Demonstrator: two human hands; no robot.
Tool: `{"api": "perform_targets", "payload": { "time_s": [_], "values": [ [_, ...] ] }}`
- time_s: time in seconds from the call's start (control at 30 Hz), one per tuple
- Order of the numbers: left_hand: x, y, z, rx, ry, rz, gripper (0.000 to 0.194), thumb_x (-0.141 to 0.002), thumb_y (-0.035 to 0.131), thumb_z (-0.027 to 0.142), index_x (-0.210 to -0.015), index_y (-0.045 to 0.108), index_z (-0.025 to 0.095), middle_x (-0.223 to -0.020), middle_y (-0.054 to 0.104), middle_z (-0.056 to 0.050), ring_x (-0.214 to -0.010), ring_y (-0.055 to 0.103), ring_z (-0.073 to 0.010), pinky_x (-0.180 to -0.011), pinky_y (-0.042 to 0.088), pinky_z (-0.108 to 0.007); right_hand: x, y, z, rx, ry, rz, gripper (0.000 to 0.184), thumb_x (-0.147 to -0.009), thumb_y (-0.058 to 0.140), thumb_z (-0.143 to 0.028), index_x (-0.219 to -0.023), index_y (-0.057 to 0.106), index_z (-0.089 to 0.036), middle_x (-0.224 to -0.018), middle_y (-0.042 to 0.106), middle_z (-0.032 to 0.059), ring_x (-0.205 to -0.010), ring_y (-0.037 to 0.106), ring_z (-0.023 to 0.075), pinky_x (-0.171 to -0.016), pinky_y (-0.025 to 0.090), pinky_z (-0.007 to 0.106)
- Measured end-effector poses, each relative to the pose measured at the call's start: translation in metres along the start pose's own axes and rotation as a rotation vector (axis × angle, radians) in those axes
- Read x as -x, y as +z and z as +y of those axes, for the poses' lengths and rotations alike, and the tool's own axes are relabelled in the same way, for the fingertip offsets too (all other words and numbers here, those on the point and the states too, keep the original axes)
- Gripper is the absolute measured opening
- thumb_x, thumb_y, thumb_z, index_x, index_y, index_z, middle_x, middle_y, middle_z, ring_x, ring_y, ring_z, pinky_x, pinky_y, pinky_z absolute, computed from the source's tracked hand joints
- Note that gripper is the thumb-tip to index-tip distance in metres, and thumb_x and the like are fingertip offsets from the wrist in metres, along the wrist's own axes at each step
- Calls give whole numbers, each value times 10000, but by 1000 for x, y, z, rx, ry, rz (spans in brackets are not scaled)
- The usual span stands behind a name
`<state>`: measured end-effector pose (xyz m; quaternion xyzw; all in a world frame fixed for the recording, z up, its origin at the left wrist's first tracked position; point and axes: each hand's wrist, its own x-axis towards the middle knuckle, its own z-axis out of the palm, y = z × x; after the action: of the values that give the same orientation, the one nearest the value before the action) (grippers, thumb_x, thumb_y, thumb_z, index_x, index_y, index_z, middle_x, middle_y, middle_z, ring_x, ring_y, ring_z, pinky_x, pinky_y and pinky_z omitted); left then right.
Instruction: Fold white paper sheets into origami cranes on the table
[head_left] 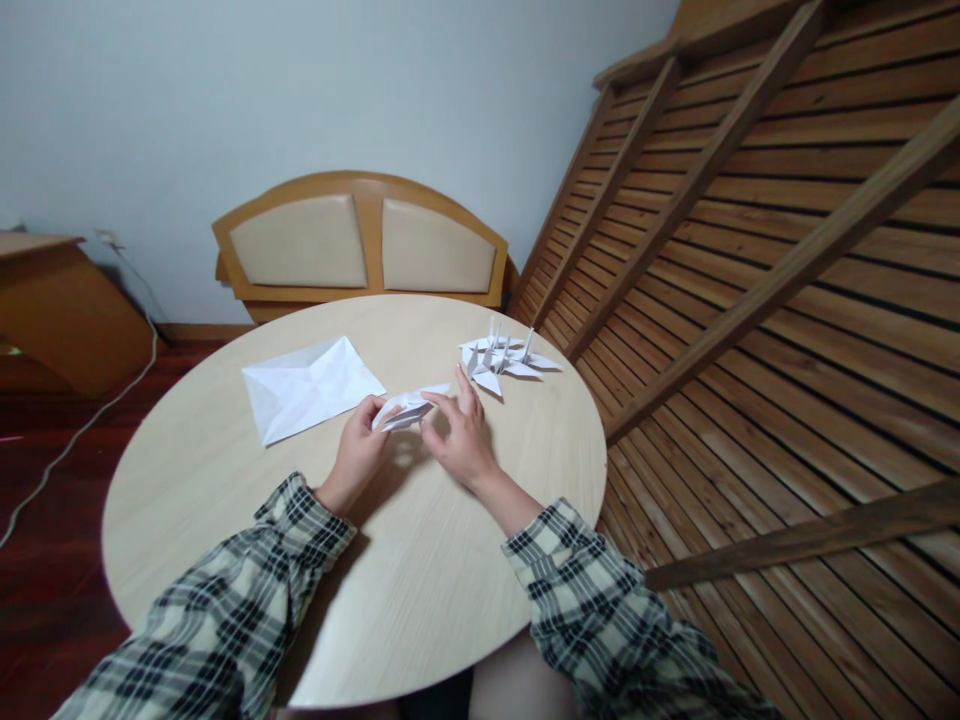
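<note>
Folded paper: a small white piece with several layers, held just above the surface, between the two hands and near the middle of the view; its finer folds are too small to tell.
Left hand: closed on the left end of the folded paper, with the thumb on the near side; the wrist comes out of a plaid sleeve.
Right hand: thumb and a fingertip pinching the right part of the folded paper; another finger is raised clear of it, pointing away from the body toward the paper cranes; a second plaid sleeve covers the forearm.
Creased sheet: white, lying flat on the surface, beyond the left hand and to its left; fold lines cross it.
Paper cranes: white, grouped close together on the surface, beyond the right hand and near the far right edge; they overlap, so their number is hard to tell.
Surface: round, pale wood grain.
Background: a headboard with two cream panels, against a pale wall; a slatted wooden frame leans at the right.
</note>
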<state>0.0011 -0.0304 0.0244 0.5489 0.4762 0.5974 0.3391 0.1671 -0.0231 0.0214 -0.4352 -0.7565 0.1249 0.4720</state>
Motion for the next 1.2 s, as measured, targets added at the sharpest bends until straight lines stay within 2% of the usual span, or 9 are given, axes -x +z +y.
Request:
{"api": "perform_targets", "payload": {
  "time_s": [0.13,0.27,0.43,0.63,0.73,0.83,1.0,1.1,1.2],
  "values": [
    [0,0,3,32,-75,36,171,-674,678,284,-716,549,180,-691,594,2,-645,575,-156,-628,458,-290,-3,-9,-7,9,-113,63,340,-805,634,-218,-1135,587,-284,-1404,436,68,-1354,350,279,-1130,258,542],
    [1,1,3,57,-112,8,116,-700,627,258,-738,565,169,-714,622,-8,-634,592,-152,-619,493,-293,-4,-9,-8,-14,-185,-27,204,-832,614,-222,-1028,609,-276,-1113,613,51,-1120,526,243,-1012,372,480],
    [4,2,7,91,-104,-89,114,-703,635,240,-693,554,160,-690,614,-3,-631,568,-133,-608,480,-261,-3,-5,-7,-1,-166,1,153,-847,602,-199,-991,620,-247,-1034,626,49,-1027,563,211,-927,432,424],
    [2,2,13,361,-291,-63,200,-656,688,271,-668,523,160,-706,570,12,-639,538,-108,-572,480,-216,-5,0,2,-129,-152,106,43,-834,646,-208,-855,665,-240,-1061,575,59,-1000,570,193,-924,486,410],
    [-1,0,12,487,-346,-31,214,-648,707,267,-682,523,165,-699,532,26,-607,505,-87,-541,471,-188,-7,1,5,-305,-67,161,38,-831,640,-245,-844,663,-217,-1005,564,61,-978,584,183,-901,513,372],
    [-3,0,9,586,-372,16,204,-657,712,245,-719,532,171,-733,538,28,-633,522,-85,-593,501,-193,-8,3,8,-450,114,190,181,-790,674,-335,-894,657,-188,-1011,584,76,-929,605,187,-814,540,345],
    [-3,0,7,631,-275,8,181,-700,700,237,-720,533,171,-845,568,2,-807,561,-121,-768,535,-258,-8,15,23,-705,405,99,271,-815,612,-427,-880,647,-166,-915,673,76,-882,637,198,-834,519,366],
    [-3,1,8,607,-284,-13,172,-686,693,229,-709,532,171,-827,560,-3,-781,539,-126,-712,525,-256,-8,21,33,-620,534,58,283,-806,601,-429,-896,631,-162,-858,665,70,-819,636,198,-786,522,367],
    [-3,2,9,566,-295,-39,192,-652,682,213,-647,494,176,-687,497,18,-653,474,-111,-581,468,-220,-6,18,32,-329,451,141,493,-729,682,-295,-1188,542,-185,-1141,601,120,-952,622,222,-840,525,400]
  ]
}}
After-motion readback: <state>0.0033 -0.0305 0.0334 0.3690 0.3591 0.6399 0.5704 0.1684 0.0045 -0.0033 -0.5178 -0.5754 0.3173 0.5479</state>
